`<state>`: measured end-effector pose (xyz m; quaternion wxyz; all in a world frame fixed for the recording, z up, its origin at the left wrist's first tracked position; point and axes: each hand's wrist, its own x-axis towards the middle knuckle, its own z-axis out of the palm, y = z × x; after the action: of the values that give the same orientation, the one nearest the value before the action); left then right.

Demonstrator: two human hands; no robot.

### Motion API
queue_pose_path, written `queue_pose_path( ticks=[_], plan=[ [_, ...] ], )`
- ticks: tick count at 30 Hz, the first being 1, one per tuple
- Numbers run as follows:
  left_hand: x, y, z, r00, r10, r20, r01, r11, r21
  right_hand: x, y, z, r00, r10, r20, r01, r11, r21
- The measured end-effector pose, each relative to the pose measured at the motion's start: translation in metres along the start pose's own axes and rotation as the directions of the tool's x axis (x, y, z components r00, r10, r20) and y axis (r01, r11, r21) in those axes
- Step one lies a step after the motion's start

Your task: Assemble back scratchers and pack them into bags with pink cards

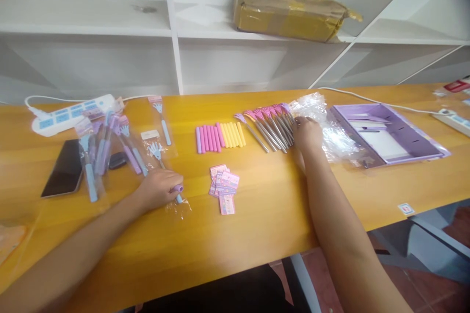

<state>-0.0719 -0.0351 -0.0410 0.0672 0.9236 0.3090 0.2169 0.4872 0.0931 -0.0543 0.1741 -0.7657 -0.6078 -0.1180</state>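
Observation:
My left hand (159, 190) is closed around a purple handle tube (178, 188), whose end shows at the fingers. Under that hand lies a bagged blue back scratcher (156, 150). My right hand (307, 133) is at the right end of a row of metal back scratcher rods (273, 129) with pink and purple hand-shaped heads. Its fingers are curled down, and what they hold is hidden. Between the hands lie pink and purple handle tubes (209, 139) and yellow handle tubes (232, 135). Nearer me is a small pile of pink printed cards (223, 187).
Clear plastic bags (336, 134) lie beside my right hand, next to a purple box tray (389, 159). On the left are bagged back scratchers (90, 176), a phone (63, 168) and a power strip (73, 115). A taped parcel (290, 12) sits on the shelf.

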Motion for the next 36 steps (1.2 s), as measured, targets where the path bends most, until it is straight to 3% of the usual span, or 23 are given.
queue_pose_path(
  ticks=[9, 12, 15, 17, 20, 24, 32, 36],
  plan=[
    [0.0, 0.001, -0.001, 1.0, 0.002, -0.001, -0.002, 1.0, 0.02, 0.001, 0.004, 0.002, 0.999, 0.049, 0.017, -0.05, 0.998, 0.048],
    [0.0, 0.001, -0.001, 1.0, 0.01, -0.005, -0.009, 0.999, 0.033, 0.001, -0.006, -0.013, 0.995, 0.056, -0.081, -0.049, 0.995, 0.085],
    [0.0, 0.001, -0.001, 1.0, 0.007, 0.0, -0.007, 0.999, 0.04, -0.001, -0.036, -0.034, 0.988, 0.0, -0.153, 0.025, 0.987, 0.161],
    [0.0, 0.002, -0.001, 1.0, 0.003, 0.005, -0.004, 0.999, 0.042, -0.007, -0.066, -0.045, 0.991, -0.122, -0.056, 0.131, 0.974, 0.186],
    [0.001, 0.003, -0.002, 1.0, 0.008, -0.004, -0.008, 0.999, 0.045, -0.024, -0.11, -0.051, 0.946, -0.292, 0.139, 0.273, 0.952, 0.139],
    [0.001, 0.004, -0.002, 0.999, 0.028, -0.02, -0.027, 0.998, 0.049, -0.047, -0.139, -0.042, 0.937, -0.255, 0.239, 0.257, 0.966, 0.025],
    [-0.001, 0.0, 0.0, 1.0, 0.017, -0.005, -0.017, 1.0, 0.026, -0.047, -0.13, -0.036, 0.941, -0.273, 0.201, 0.27, 0.962, 0.042],
    [-0.001, -0.001, 0.0, 1.0, 0.01, 0.011, -0.011, 1.0, 0.028, -0.031, -0.1, -0.04, 0.979, -0.2, 0.036, 0.197, 0.978, 0.071]
  ],
)
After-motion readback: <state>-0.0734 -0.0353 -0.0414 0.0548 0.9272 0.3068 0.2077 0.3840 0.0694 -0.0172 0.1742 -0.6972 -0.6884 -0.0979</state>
